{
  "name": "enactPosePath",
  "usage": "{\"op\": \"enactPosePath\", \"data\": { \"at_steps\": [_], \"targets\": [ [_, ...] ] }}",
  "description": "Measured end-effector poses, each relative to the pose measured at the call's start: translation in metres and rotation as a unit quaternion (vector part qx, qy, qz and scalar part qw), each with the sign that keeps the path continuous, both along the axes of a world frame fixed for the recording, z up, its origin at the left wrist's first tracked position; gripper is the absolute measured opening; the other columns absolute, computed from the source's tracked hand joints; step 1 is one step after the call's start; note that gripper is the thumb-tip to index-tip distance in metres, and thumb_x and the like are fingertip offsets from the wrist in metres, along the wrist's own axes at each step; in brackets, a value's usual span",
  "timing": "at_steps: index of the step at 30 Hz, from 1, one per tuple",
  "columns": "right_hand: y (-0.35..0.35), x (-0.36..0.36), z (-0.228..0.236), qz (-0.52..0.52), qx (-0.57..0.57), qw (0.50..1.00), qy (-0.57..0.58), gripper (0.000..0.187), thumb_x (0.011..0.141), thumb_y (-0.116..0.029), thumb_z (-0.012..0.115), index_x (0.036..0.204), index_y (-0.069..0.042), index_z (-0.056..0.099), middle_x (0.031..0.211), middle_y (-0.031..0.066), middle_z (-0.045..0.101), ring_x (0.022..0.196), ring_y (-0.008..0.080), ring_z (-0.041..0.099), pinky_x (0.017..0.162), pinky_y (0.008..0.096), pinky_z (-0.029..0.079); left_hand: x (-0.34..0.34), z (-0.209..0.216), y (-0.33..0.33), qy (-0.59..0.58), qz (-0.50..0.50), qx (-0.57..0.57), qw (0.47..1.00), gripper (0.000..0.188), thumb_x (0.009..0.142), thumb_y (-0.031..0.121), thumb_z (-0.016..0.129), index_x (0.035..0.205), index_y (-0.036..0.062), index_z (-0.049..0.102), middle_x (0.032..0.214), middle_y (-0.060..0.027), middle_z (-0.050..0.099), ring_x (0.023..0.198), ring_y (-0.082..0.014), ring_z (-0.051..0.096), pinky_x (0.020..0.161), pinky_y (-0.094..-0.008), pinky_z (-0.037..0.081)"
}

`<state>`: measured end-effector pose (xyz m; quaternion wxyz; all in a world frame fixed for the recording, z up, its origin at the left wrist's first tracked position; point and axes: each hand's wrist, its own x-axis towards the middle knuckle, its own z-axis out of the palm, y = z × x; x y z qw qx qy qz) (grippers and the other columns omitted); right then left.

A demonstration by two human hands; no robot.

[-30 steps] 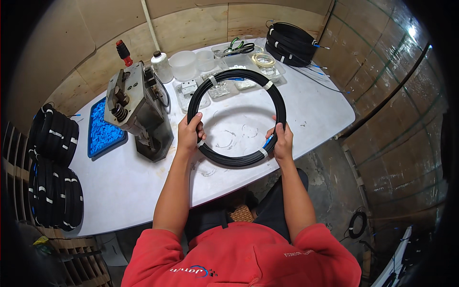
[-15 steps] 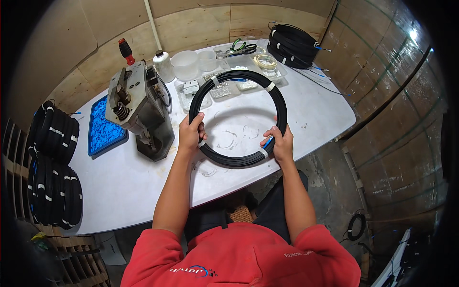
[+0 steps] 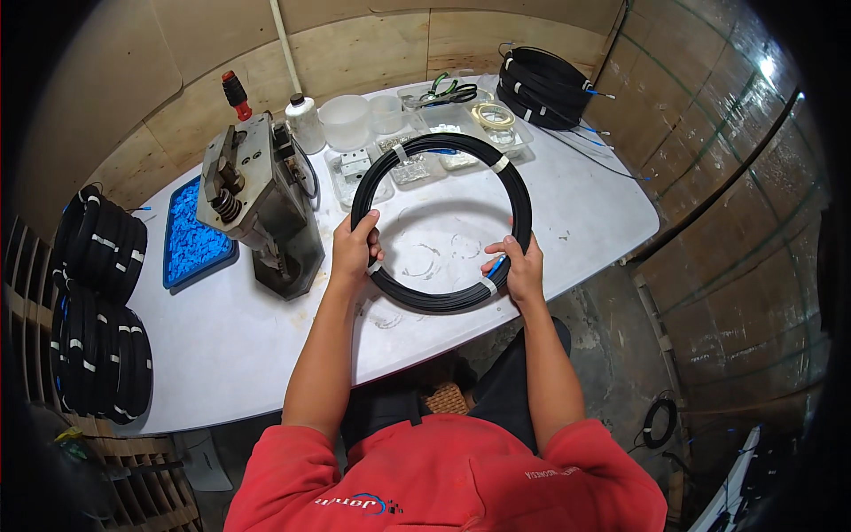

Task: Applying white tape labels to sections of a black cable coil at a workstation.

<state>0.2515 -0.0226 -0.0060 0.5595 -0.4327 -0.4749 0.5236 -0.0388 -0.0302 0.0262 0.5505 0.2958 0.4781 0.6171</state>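
Observation:
A black cable coil (image 3: 521, 191), bound with several white tape bands, is held up above the white table. My left hand (image 3: 356, 246) grips its left side, thumb on the near face and fingers curled inside the ring. On the opposite side my right hand (image 3: 521, 266) is closed round the coil. A blue-tipped cable connector (image 3: 498, 265) lies against the coil by my right fingers. Another blue connector shows at the coil's far edge. Beyond the ring stand clear trays of small parts (image 3: 412, 170).
Left of the coil stands a metal press (image 3: 266, 177) with a red-handled screwdriver (image 3: 236, 96) behind it. A blue tray (image 3: 174, 282) holds small blue pieces. Black coils are stacked at far left (image 3: 105, 355) and back right (image 3: 542, 87). A bottle (image 3: 305, 124) and tubs (image 3: 344, 122) line the back.
Both hands keep their hold on the coil. The coil has tipped very slightly, its far edge a touch lower in the picture; nothing was picked up or let go.

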Motion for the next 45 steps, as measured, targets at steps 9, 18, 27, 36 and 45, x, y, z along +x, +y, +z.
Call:
{"op": "enactPosePath", "data": {
  "at_steps": [9, 18, 27, 36, 45],
  "targets": [
    [0.001, 0.0, -0.002, 0.0, -0.006, 1.0, 0.029, 0.045, 0.103, -0.022, 0.056, 0.14, 0.0, 0.043, 0.088, 0.0198, 0.07, 0.059, 0.0252, 0.07, 0.052, 0.0339, 0.058, -0.002, -0.002, 0.002, -0.001, -0.002, 0.003, 1.0, 0.023, 0.097, 0.025, 0.068, 0.088, 0.0084, 0.055, 0.066, 0.0011, 0.047, 0.047, -0.0096, 0.043, 0.046, -0.0296, 0.043],
    [0.001, 0.004, -0.004, -0.005, 0.007, 1.0, 0.024, 0.049, 0.103, -0.026, 0.059, 0.142, 0.0, 0.046, 0.078, 0.0115, 0.064, 0.055, 0.02, 0.068, 0.052, 0.0307, 0.057, 0.003, -0.007, 0.002, -0.004, -0.001, -0.021, 1.0, 0.023, 0.096, 0.025, 0.068, 0.088, 0.0085, 0.055, 0.066, 0.0014, 0.047, 0.048, -0.0093, 0.043, 0.046, -0.0297, 0.043],
    [0.003, 0.008, -0.008, 0.016, 0.015, 0.996, 0.086, 0.048, 0.107, -0.036, 0.052, 0.14, -0.002, 0.048, 0.075, 0.0109, 0.064, 0.055, 0.0184, 0.066, 0.052, 0.0293, 0.055, 0.004, -0.006, 0.001, 0.001, -0.005, -0.03, 1.0, 0.025, 0.096, 0.027, 0.068, 0.089, 0.0083, 0.053, 0.066, 0.001, 0.047, 0.05, -0.0092, 0.044, 0.047, -0.0298, 0.044],
    [0.007, 0.006, -0.006, -0.004, -0.047, 0.996, 0.075, 0.049, 0.108, -0.04, 0.049, 0.14, -0.003, 0.047, 0.078, 0.0107, 0.064, 0.058, 0.019, 0.067, 0.052, 0.0312, 0.055, 0.003, -0.001, -0.001, -0.003, -0.034, 0.015, 0.999, 0.025, 0.097, 0.028, 0.068, 0.09, 0.0083, 0.053, 0.07, -0.0001, 0.047, 0.052, -0.0104, 0.046, 0.049, -0.0305, 0.045],
    [0.007, 0.006, -0.005, -0.007, -0.057, 0.995, 0.08, 0.047, 0.108, -0.039, 0.048, 0.139, -0.004, 0.048, 0.078, 0.0101, 0.064, 0.058, 0.019, 0.067, 0.052, 0.0308, 0.055, 0.003, -0.002, 0.0, 0.008, -0.034, 0.013, 0.999, 0.025, 0.097, 0.028, 0.067, 0.091, 0.0084, 0.053, 0.07, -0.0002, 0.047, 0.053, -0.0109, 0.046, 0.05, -0.0306, 0.046]
  ]
}}
